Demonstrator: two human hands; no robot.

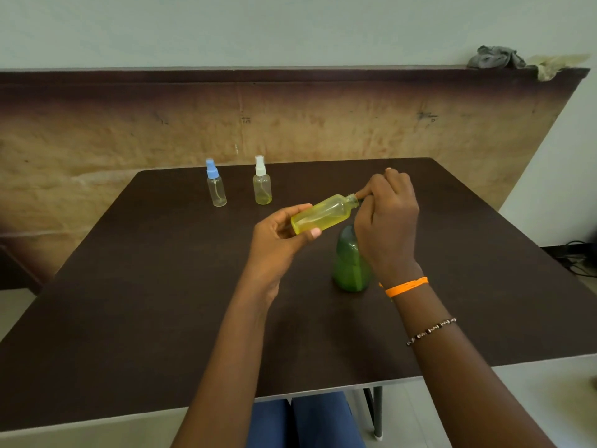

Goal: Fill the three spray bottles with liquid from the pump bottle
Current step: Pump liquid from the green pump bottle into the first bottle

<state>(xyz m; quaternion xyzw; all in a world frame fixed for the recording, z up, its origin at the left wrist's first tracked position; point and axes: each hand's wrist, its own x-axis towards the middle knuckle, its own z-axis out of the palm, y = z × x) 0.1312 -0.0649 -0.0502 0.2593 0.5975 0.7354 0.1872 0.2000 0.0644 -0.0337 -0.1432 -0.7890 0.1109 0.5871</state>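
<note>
So that the green pump bottle (350, 263) can fill it, the left hand (277, 240) grips the tipped yellow bottle (323, 214) while the right hand (386, 218) curls its fingers (363, 192) at the open neck.

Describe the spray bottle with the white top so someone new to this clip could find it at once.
Start at the dark brown table and look to its far edge, by the tan wall panel. Two small clear spray bottles stand upright there, apart; the white-topped spray bottle is the right one. Its neighbour, the blue-topped spray bottle, has a blue sprayer and looks nearly empty, while this one holds yellowish liquid at the bottom.
</note>
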